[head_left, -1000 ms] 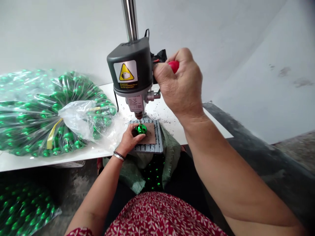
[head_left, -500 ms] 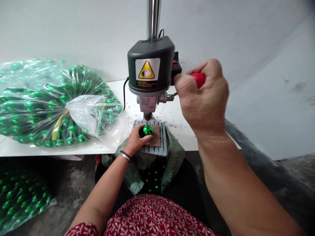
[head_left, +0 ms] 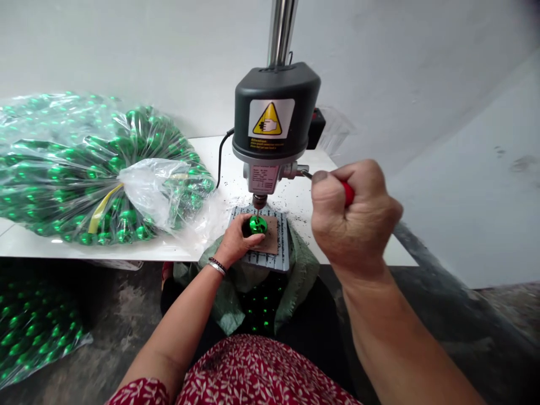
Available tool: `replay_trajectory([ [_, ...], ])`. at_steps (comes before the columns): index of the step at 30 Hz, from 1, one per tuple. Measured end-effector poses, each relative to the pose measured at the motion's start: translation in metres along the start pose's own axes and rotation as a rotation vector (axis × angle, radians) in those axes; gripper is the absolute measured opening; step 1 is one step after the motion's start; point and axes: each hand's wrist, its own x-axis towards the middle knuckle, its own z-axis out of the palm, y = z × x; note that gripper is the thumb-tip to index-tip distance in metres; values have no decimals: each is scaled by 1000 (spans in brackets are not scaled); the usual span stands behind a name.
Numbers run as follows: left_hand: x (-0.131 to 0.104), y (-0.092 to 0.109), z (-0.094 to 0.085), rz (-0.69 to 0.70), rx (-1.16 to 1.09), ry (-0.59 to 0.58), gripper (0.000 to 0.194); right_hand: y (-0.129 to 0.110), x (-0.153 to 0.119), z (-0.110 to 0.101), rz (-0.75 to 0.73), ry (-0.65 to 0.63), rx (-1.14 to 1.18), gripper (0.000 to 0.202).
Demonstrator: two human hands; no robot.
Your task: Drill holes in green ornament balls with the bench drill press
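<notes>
A shiny green bauble rests on a brown board on the drill press base. My left hand is closed around its left side, thumb in front and fingers behind. Right above the bauble is the chuck of the drill press, its thin bit reaching down to the bauble's top; whether it has entered cannot be made out. My right hand is wrapped round the red knob of the feed lever, to the right of the drill head.
A large clear bag of green baubles lies on the white table at left. Another bag of baubles is below it. A green sack with more baubles hangs open at my lap. Dark shavings surround the base.
My right hand has pulled the lever knob downward, and the chuck sits slightly lower toward the bauble. My left hand keeps its hold. The whole view has shifted a little.
</notes>
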Motion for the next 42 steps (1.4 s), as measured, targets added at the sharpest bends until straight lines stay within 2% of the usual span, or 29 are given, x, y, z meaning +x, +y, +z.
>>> replay_trajectory([
  [11, -3, -3, -1, -8, 77, -13, 54, 19, -28, 17, -128, 179, -94, 22],
  [15, 4, -4, 5, -4, 115, 46, 34, 27, -41, 22, -200, 191, -75, 20],
  [17, 3, -4, 5, 16, 181, 58, 34, 27, -38, 22, -212, 204, -56, 20],
  [18, -1, -6, 3, 22, 214, 73, 35, 25, -34, 21, -209, 218, -48, 21],
  [20, -20, -12, -4, 16, 260, 179, 34, 20, -21, 18, -184, 212, -38, 22],
  [23, -70, -23, -22, 42, 344, 497, 30, 10, -4, 9, -93, 74, -38, 24],
  [24, -87, -25, -28, 61, 384, 570, 25, 8, 0, 6, -63, 30, -38, 24],
  [27, -118, -16, -40, 184, 464, 595, 19, 4, 2, 1, -14, -37, -42, 26],
  [31, -108, 29, -48, 471, 514, 593, 22, 0, 10, 0, 9, -86, -85, 30],
  [35, -96, 74, -54, 642, 507, 594, 24, -7, 44, 1, 22, -187, -153, 44],
  [37, -99, 82, -56, 684, 484, 586, 24, -6, 67, 0, 58, -272, -133, 51],
  [40, -110, 78, -60, 703, 485, 566, 20, 7, 98, -7, 118, -504, -70, 50],
  [42, -118, 67, -65, 676, 515, 572, 16, 22, 114, -10, 28, -663, -60, 42],
])
